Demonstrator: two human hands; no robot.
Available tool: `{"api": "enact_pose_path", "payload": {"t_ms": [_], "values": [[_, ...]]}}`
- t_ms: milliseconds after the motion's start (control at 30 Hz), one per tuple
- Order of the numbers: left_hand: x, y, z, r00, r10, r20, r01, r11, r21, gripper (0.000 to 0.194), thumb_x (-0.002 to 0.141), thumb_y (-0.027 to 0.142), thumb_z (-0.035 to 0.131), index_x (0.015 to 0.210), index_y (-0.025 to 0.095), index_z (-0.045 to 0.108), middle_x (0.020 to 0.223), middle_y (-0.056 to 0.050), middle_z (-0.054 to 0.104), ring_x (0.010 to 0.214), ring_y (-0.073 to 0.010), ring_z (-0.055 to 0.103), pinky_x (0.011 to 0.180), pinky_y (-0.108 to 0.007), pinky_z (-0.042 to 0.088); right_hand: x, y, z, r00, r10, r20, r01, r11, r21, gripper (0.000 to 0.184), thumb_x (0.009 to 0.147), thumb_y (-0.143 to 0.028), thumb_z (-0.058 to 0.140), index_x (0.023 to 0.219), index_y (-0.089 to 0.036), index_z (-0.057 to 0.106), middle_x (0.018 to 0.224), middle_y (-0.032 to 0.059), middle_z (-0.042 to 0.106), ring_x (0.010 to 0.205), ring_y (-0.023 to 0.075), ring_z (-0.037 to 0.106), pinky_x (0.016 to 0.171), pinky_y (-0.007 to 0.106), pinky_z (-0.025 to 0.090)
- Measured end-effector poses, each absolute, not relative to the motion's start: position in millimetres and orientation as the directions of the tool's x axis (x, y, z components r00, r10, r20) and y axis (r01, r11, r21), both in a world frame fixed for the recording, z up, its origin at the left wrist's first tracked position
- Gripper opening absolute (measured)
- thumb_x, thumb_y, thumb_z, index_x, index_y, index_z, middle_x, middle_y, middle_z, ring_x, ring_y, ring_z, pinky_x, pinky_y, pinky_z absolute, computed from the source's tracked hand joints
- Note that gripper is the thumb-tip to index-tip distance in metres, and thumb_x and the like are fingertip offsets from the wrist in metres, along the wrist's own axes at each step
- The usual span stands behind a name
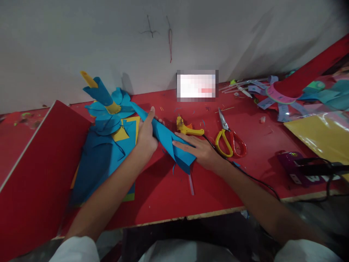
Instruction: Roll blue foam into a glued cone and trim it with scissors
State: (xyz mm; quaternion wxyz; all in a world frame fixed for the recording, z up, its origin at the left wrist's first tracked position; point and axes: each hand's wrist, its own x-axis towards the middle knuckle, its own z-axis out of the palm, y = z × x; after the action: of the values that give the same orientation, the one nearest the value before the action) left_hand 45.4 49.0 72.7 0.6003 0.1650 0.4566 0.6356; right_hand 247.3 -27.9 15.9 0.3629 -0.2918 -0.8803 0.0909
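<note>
A blue paper cone (169, 140) lies across the red table (169, 203) in front of me. My left hand (146, 136) is wrapped round its upper, narrow part. My right hand (197, 149) rests on its wide lower end with fingers stretched flat, pressing the paper down. Just left stands a blue paper flower (107, 109) with a yellow centre, on a stack of blue and yellow sheets (103, 160).
A yellow glue gun (188, 129) with a black cord lies behind my right hand, beside red-and-yellow scissors (230, 140). A red board (35, 167) fills the left. Yellow sheets (319, 134), paper scraps and a purple device (302, 169) sit at the right.
</note>
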Motion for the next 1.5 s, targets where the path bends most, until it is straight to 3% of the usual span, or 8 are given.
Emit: {"api": "enact_pose_path", "payload": {"t_ms": [333,733,1000,1167,1367,1500], "values": [[38.8,54.8,80.2,-0.21,0.911,-0.355,-0.622,0.156,0.767,0.045,0.075,0.042,0.096,0.072,0.022,0.056,0.059,0.005,0.059,0.052,-0.0102,0.06,0.058,-0.025,0.054,250.0,-27.2,18.8,-0.503,0.655,0.564,0.409,0.755,-0.512,0.069,0.108,-0.011,0.045,0.17,-0.039,0.03,0.167,0.005,0.051,0.152,0.0239,0.053,0.125,0.049,0.049],[43.8,50.4,73.1,-0.27,0.907,-0.322,-0.529,0.14,0.837,0.048,0.075,0.052,0.093,0.077,0.023,0.054,0.064,0.006,0.06,0.056,-0.0108,0.06,0.06,-0.024,0.054,248.5,-30.3,17.4,-0.573,0.62,0.535,0.463,0.784,-0.413,0.067,0.108,-0.006,0.04,0.167,-0.039,0.039,0.173,0.0038,0.041,0.153,0.0252,0.051,0.123,0.046,0.052],[43.5,49.9,76.0,-0.254,0.909,-0.33,-0.534,0.153,0.832,0.045,0.079,0.047,0.092,0.073,0.022,0.055,0.062,0.005,0.06,0.053,-0.011,0.058,0.057,-0.026,0.051,246.9,-29.0,17.8,-0.535,0.629,0.564,0.404,0.777,-0.482,0.075,0.106,-0.007,0.046,0.172,-0.035,0.024,0.168,0.0085,0.049,0.153,0.025,0.052,0.124,0.049,0.05],[36.7,54.4,76.3,-0.241,0.916,-0.32,-0.566,0.135,0.813,0.044,0.077,0.044,0.094,0.074,0.022,0.056,0.062,0.005,0.061,0.053,-0.0105,0.059,0.056,-0.025,0.05,248.4,-25.8,15.5,-0.509,0.676,0.533,0.409,0.735,-0.541,0.072,0.106,-0.01,0.048,0.17,-0.039,0.032,0.169,0.0034,0.048,0.153,0.0241,0.051,0.126,0.047,0.048],[38.2,52.6,75.4,-0.264,0.906,-0.331,-0.58,0.125,0.805,0.047,0.072,0.043,0.098,0.073,0.023,0.055,0.062,0.007,0.061,0.052,-0.0099,0.061,0.056,-0.025,0.052,248.1,-30.5,10.3,-0.529,0.661,0.532,0.462,0.75,-0.474,0.065,0.109,-0.007,0.037,0.164,-0.041,0.044,0.175,-0.0019,0.038,0.156,0.0223,0.047,0.127,0.045,0.047],[40.4,51.9,72.3,-0.275,0.907,-0.32,-0.563,0.117,0.818,0.047,0.074,0.042,0.096,0.072,0.023,0.053,0.059,0.007,0.059,0.049,-0.0101,0.059,0.053,-0.025,0.051,247.1,-32.5,9.8,-0.544,0.641,0.541,0.494,0.766,-0.412,0.057,0.109,-0.011,0.042,0.159,-0.036,0.054,0.174,0.0022,0.04,0.151,0.0266,0.053,0.125,0.044,0.05]]}}
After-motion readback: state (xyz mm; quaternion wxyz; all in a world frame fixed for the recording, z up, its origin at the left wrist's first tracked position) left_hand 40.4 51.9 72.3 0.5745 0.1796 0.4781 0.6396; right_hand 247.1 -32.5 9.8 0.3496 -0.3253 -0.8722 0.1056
